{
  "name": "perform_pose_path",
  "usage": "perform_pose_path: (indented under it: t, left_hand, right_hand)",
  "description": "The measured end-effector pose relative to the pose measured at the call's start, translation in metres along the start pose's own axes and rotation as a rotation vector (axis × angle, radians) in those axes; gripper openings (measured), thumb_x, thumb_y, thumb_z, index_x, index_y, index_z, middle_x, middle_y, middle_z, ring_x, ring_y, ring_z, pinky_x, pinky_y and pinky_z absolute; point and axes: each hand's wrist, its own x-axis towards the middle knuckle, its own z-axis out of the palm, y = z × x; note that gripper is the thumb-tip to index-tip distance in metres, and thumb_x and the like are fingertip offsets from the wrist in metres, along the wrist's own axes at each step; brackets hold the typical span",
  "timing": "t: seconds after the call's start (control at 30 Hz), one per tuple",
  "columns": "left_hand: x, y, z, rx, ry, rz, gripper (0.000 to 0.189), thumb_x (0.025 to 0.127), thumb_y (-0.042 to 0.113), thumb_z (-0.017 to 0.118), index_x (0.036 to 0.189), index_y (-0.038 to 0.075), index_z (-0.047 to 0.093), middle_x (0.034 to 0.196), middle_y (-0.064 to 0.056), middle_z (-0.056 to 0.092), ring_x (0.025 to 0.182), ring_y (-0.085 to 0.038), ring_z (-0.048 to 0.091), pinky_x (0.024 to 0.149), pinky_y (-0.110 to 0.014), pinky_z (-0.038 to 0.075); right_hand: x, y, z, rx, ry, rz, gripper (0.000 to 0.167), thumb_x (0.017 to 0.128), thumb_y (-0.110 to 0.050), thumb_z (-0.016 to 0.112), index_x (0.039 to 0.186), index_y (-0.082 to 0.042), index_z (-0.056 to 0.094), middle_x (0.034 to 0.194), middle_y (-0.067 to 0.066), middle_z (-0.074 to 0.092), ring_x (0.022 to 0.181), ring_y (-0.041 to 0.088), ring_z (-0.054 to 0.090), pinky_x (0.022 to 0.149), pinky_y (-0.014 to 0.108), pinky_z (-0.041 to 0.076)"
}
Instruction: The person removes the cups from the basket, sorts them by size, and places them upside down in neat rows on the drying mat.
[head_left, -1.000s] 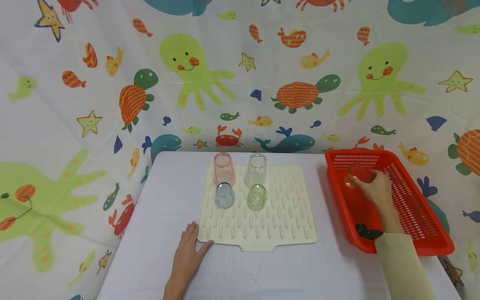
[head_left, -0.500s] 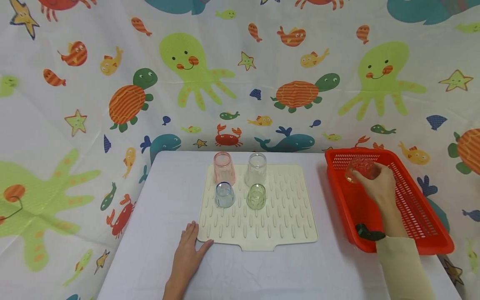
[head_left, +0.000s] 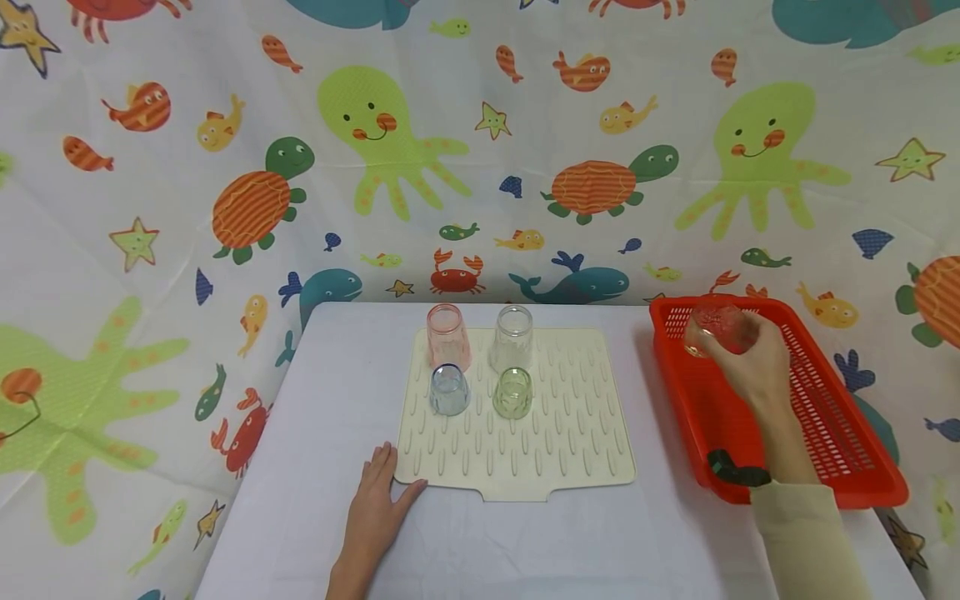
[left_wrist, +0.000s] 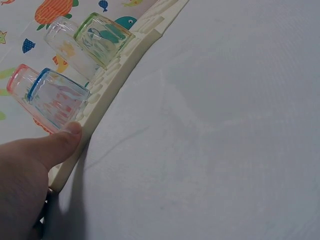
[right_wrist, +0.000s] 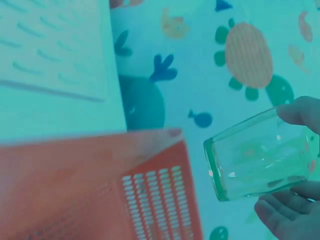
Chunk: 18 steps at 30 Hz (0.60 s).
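Note:
My right hand (head_left: pixel 753 367) pinches a see-through glass tumbler (head_left: pixel 705 330) over the back of the red plastic basket (head_left: pixel 678 417). In the right wrist view, thumb and fingers hold the tumbler (right_wrist: pixel 255 155) at one end, its rim end pointing away. The left hand (head_left: pixel 371 508) lies with fingers extended at the front left corner of the cream ridged draining board (head_left: pixel 577 450), thumb on its edge. Upside down on that board stand a tall pink glass (head_left: pixel 448 340), a tall clear glass (head_left: pixel 513 342), a short blue glass (head_left: pixel 450 392) and a short green glass (head_left: pixel 513 394).
The basket's slotted side (head_left: pixel 825 408) faces right, and it stands at the right of the white-clothed table (head_left: pixel 337 367). A dark strap (head_left: pixel 738 471) crosses the right wrist. Behind hangs a curtain (head_left: pixel 517 108) printed with sea animals.
My right hand has lifted the glass tumbler a little, up and toward the back of the basket. The left hand and the glasses on the board stay put.

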Motion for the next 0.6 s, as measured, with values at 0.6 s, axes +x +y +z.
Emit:
perform_pose_path:
  t: [0.6]
  left_hand:
    - [0.000,0.001,-0.002,-0.006,-0.007,-0.003,0.091,0.085,0.053,0.074,0.148,-0.004,0.042,0.159,-0.020,0.038,0.150,-0.036,0.032,0.127,-0.051,0.025]
  right_hand:
    - [-0.036,-0.028,0.020,0.077,0.060,-0.133,0.075,0.088,-0.039,0.076,0.147,-0.007,0.042,0.136,0.013,0.053,0.126,0.029,0.048,0.106,0.020,0.048]
